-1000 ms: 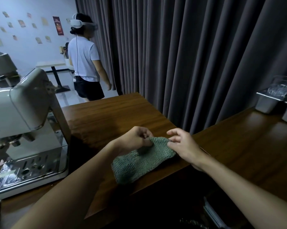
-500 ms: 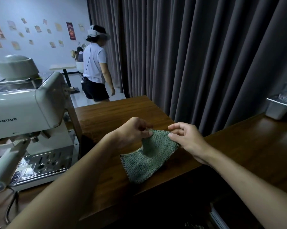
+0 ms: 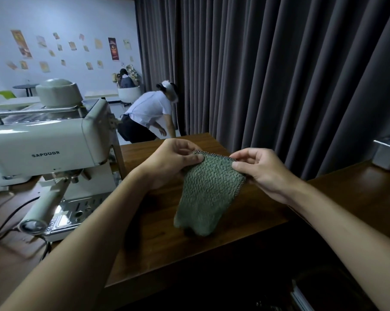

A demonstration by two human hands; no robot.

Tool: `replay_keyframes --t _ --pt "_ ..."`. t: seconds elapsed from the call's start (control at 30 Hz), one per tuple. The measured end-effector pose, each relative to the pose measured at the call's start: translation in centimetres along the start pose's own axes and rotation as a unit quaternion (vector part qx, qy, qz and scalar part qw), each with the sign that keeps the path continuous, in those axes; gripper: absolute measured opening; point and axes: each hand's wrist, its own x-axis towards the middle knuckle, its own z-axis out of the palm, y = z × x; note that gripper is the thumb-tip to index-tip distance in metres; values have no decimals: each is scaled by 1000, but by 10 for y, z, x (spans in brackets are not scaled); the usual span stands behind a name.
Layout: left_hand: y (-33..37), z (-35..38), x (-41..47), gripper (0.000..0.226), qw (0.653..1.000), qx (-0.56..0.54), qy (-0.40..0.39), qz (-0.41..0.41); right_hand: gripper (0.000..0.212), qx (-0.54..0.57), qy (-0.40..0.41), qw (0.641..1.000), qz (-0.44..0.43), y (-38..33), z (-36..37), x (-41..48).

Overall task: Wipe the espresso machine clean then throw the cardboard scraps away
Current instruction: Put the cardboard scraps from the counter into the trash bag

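Holding the cloth (image 3: 208,194) up by its top edge over the counter (image 3: 158,250): left hand (image 3: 173,163) pinches the top left corner between thumb and fingers, right hand (image 3: 262,173) pinches the top right corner. Cloth is green, coarse-woven, limp. Its lower end hangs bunched near the counter's front edge; cannot tell whether it touches the wood.

Espresso machine (image 3: 50,142) sits at the counter's left end, well apart from the cloth. Its handle (image 3: 47,204) points toward the front edge, drip tray (image 3: 77,208) beneath. No cardboard scraps visible.

Judgement: step in hand is readying the cloth; wiping not yet begun. To do it well, fold the cloth into a flat pad so one hand presses a firm face rather than a loose flap. Start on the top and side panels and work down to the tray, so dirt travels downward and nothing cleaned is soiled again. Coarse weave could snag on the handle or the tray slots; keep loose corners tucked in. Steady the machine with the free hand.
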Motion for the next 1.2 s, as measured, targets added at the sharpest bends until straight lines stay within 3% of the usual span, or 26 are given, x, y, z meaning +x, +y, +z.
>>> replay_keyframes --t 0.2,0.33,0.4,0.47,0.6,0.77,0.9,1.0,1.2 --pt "-25 -6 1 9 995 89 32 -9 17 -153 8 988 -18 12 10 21" --pt "-53 -8 6 35 980 182 76 16 22 -216 30 975 -38 32 19 34" --pt "-60 -12 3 36 969 230 74 43 22 -233 24 971 -51 37 19 32" --pt "-63 -15 -7 24 969 241 41 45 22 -266 -20 963 -48 37 14 24" --pt "-66 -18 -30 10 955 277 -106 -25 20 -312 -169 935 26 43 8 2" --pt "-99 -7 -28 20 938 343 -49 28 12 -344 -111 932 -15 81 12 -4" --pt "-127 6 -33 36 903 411 -118 43 22 -433 -129 892 -20 104 18 -11" --pt "-136 1 -42 42 894 437 -93 38 29 -476 -140 868 -10 110 24 -17" --pt "-137 -17 -79 55 893 449 -37 12 37 -451 -152 879 -30 113 45 -16"
